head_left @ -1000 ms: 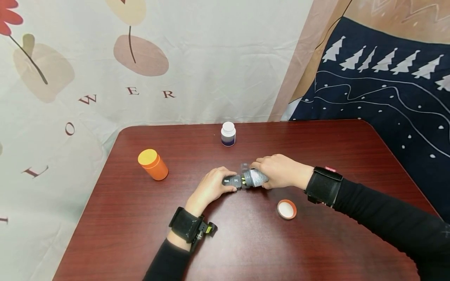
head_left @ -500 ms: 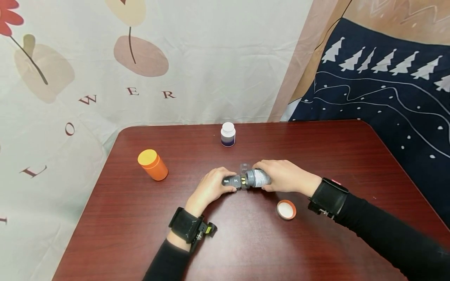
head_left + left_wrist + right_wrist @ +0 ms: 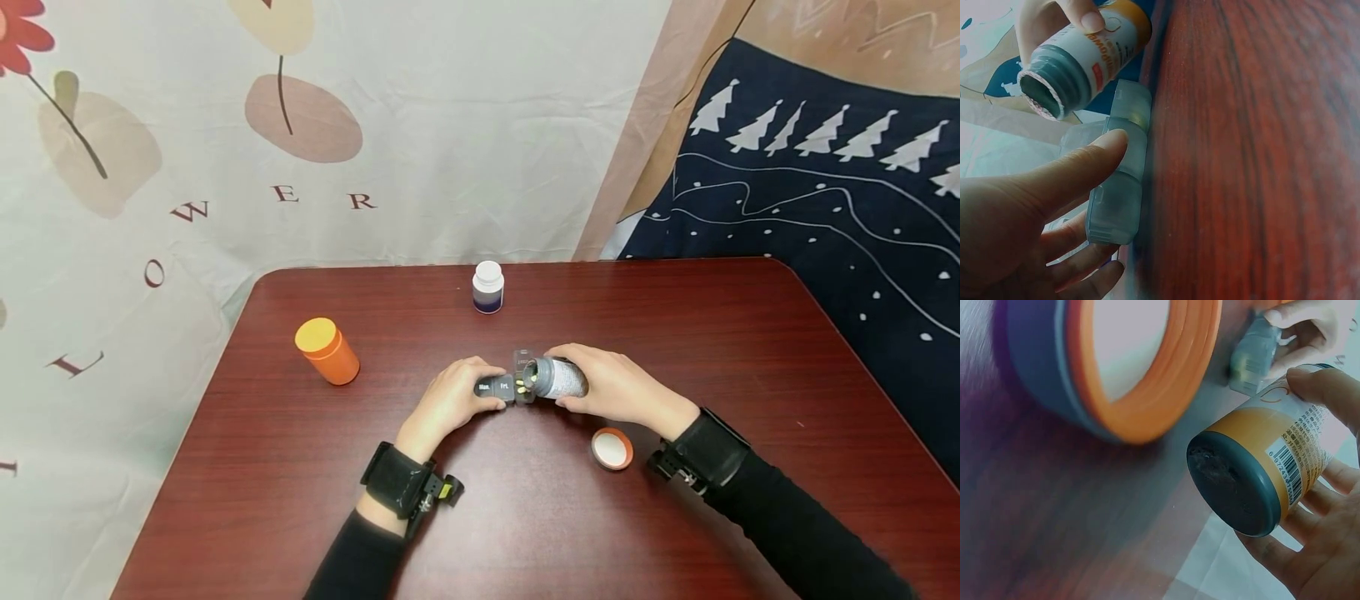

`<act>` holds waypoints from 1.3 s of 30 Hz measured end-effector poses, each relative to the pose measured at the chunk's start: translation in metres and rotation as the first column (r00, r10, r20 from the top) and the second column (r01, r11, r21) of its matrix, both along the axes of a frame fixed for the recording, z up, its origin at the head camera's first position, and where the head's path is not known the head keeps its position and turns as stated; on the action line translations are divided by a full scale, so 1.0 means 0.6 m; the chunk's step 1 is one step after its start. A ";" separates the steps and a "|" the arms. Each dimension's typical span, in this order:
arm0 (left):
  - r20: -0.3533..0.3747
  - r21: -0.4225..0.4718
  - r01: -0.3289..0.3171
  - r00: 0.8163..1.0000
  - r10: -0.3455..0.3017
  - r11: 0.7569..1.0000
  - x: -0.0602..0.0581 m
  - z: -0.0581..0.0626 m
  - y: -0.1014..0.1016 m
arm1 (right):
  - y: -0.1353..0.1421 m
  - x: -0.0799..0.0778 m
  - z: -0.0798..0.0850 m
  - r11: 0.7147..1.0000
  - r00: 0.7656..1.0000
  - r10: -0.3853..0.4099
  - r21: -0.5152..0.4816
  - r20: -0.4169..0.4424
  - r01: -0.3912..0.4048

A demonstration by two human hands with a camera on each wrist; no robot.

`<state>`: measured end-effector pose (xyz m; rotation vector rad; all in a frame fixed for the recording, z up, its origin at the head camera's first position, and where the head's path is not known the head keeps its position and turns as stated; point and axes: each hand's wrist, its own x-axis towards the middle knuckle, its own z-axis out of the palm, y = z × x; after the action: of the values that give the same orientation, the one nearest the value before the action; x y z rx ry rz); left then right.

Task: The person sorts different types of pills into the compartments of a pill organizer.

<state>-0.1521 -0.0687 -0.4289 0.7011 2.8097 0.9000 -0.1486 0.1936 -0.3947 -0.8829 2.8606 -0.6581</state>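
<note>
In the head view my left hand [image 3: 452,390] holds a small grey pill organizer [image 3: 494,387] on the table, thumb on the near side and fingers on the far side. Its right-hand compartment has the clear lid [image 3: 522,358] flipped up, and small yellowish pills show inside. My right hand [image 3: 611,379] grips a pill bottle [image 3: 567,379] lying nearly on its side, its uncapped mouth right at that compartment. The left wrist view shows the bottle's dark neck [image 3: 1060,78] tilted above the translucent organizer [image 3: 1116,203]. From the right wrist, the dark bottle base [image 3: 1232,487] faces the camera.
A bottle cap [image 3: 611,448] with an orange rim and white lining lies upturned in front of my right hand. An orange bottle with a yellow lid [image 3: 327,352] stands at the left, and a white bottle [image 3: 487,288] at the table's [image 3: 675,292] back edge.
My right hand and the bottle have shifted slightly right, and the bottle's mouth has come up and turned into view. My right wrist has dropped toward the front. The left hand stays put.
</note>
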 end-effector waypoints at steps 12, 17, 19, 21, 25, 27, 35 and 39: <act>0.000 -0.010 -0.012 1.000 0.012 1.000 0.002 0.000 0.001 | -0.004 0.026 -0.006 0.980 0.998 -0.055 -0.187 0.033 0.060; -0.001 -0.006 -0.012 1.000 0.012 1.000 0.001 0.002 0.002 | -0.009 0.035 -0.009 0.972 0.997 -0.075 -0.221 0.034 0.081; 0.004 -0.007 -0.012 1.000 0.012 1.000 0.001 0.002 0.002 | -0.011 0.038 -0.009 0.968 0.996 -0.086 -0.235 0.034 0.091; 0.007 -0.007 -0.013 1.000 0.013 1.000 0.000 0.003 0.002 | -0.013 0.041 -0.010 0.963 0.995 -0.093 -0.252 0.028 0.097; 0.016 -0.006 -0.014 1.000 0.014 1.000 -0.002 0.003 0.002 | -0.022 0.049 -0.011 0.948 0.996 -0.091 -0.304 0.016 0.092; 0.019 -0.003 -0.012 1.000 0.012 1.000 -0.002 0.003 0.002 | -0.027 0.053 -0.010 0.939 0.996 -0.089 -0.333 0.020 0.090; 0.029 0.004 -0.020 0.999 0.020 1.000 -0.002 0.005 0.002 | -0.051 0.070 -0.015 0.900 0.994 -0.075 -0.423 0.081 0.102; 0.028 0.012 -0.018 0.999 0.017 1.000 -0.001 0.005 0.002 | -0.061 0.075 -0.023 0.874 0.996 -0.042 -0.480 0.083 0.077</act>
<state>-0.1527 -0.0678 -0.4256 0.6610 2.7922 0.9232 -0.1036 0.1567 -0.4084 -0.7953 2.7054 -1.4248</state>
